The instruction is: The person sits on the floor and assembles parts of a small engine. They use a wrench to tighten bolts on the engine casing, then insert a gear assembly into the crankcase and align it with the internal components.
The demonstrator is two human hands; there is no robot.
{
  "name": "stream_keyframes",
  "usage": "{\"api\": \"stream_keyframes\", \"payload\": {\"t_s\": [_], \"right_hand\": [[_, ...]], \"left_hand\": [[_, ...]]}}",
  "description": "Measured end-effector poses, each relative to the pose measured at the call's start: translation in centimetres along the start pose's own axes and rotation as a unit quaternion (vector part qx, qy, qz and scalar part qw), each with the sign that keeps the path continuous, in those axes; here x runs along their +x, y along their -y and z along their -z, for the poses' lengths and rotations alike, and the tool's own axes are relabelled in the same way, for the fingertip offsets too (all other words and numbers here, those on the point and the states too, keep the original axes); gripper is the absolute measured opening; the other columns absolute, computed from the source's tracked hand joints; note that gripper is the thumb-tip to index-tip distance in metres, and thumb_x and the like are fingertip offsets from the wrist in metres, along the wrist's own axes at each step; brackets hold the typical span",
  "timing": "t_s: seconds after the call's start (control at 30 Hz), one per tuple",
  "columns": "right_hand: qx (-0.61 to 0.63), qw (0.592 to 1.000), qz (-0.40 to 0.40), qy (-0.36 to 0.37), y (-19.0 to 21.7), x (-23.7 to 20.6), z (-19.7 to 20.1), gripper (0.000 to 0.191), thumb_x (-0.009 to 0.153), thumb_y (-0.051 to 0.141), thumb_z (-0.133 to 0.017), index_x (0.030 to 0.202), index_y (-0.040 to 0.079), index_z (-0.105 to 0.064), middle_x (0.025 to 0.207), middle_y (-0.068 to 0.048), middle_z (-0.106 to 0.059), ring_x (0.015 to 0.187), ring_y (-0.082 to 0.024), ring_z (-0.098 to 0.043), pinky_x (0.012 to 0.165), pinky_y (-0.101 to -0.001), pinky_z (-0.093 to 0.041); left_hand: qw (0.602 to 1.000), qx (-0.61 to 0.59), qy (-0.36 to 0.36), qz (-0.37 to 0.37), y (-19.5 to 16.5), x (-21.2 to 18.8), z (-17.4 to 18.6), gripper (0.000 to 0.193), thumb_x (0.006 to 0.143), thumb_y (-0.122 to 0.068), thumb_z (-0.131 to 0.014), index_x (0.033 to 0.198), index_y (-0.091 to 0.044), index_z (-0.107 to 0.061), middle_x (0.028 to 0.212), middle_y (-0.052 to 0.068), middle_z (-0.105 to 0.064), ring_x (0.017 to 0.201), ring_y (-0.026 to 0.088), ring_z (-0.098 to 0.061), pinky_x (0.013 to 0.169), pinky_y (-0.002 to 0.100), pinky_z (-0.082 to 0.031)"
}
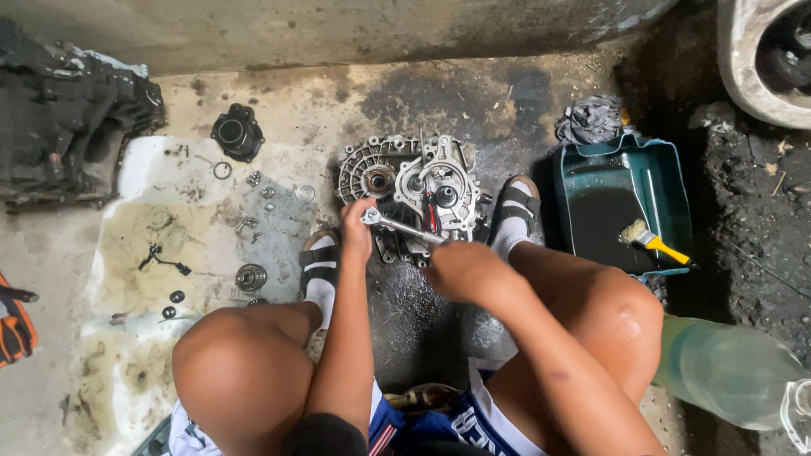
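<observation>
The left hand (pixel 358 230) pinches the head of a metal wrench (pixel 404 227), and the right hand (pixel 463 268) is closed around its handle. The wrench lies across a grey gearbox housing (pixel 414 184) on the stained floor (pixel 507 101), between the person's feet. Small bolts and rings (pixel 253 203) lie scattered on a pale sheet (pixel 144 245) to the left. A green tray (pixel 667 194) with a yellow-handled brush (pixel 652 241) sits to the right.

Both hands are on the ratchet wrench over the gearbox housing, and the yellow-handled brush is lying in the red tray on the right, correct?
Not quite: the head view shows the tray is teal green, not red. The yellow-handled brush does lie in it, and both the left hand and right hand hold the ratchet wrench over the gearbox housing.
</observation>
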State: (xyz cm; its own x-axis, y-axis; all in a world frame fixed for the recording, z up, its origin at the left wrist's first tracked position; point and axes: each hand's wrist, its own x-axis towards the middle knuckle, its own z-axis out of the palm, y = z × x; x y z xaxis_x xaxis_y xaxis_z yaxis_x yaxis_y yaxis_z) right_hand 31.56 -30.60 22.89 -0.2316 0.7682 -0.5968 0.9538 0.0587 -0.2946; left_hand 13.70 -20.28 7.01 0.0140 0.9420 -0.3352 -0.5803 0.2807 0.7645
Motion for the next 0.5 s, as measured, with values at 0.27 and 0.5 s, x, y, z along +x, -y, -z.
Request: {"api": "stream_keyframes", "payload": {"t_s": [0.27, 0.5], "right_hand": [[0.040, 0.983, -0.041, -0.174, -4.0, -4.3, 0.9, 0.041, 0.098, 0.037, -0.059, 0.111, -0.001, -0.065, 0.093, -0.028, -0.071, 0.088, -0.046, -0.068, 0.078, -0.0547, -0.054], [0.063, 0.992, -0.022, -0.112, -2.3, -6.8, -1.7, 0.043, 0.098, 0.040, -0.058, 0.111, -0.001, -0.063, 0.094, -0.028, -0.071, 0.092, -0.045, -0.068, 0.083, -0.0530, -0.053]], "left_hand": [[0.990, 0.124, 0.057, 0.021, -3.5, -4.3, 1.3, 0.017, 0.080, -0.016, -0.071, 0.082, 0.000, -0.072, 0.080, 0.007, -0.069, 0.077, 0.017, -0.064, 0.074, 0.029, -0.047], [0.822, 0.520, 0.142, 0.185, 3.1, -12.5, 3.2, 0.040, 0.088, -0.041, -0.058, 0.094, -0.006, -0.078, 0.077, 0.010, -0.070, 0.076, 0.020, -0.064, 0.074, 0.033, -0.047]]}}
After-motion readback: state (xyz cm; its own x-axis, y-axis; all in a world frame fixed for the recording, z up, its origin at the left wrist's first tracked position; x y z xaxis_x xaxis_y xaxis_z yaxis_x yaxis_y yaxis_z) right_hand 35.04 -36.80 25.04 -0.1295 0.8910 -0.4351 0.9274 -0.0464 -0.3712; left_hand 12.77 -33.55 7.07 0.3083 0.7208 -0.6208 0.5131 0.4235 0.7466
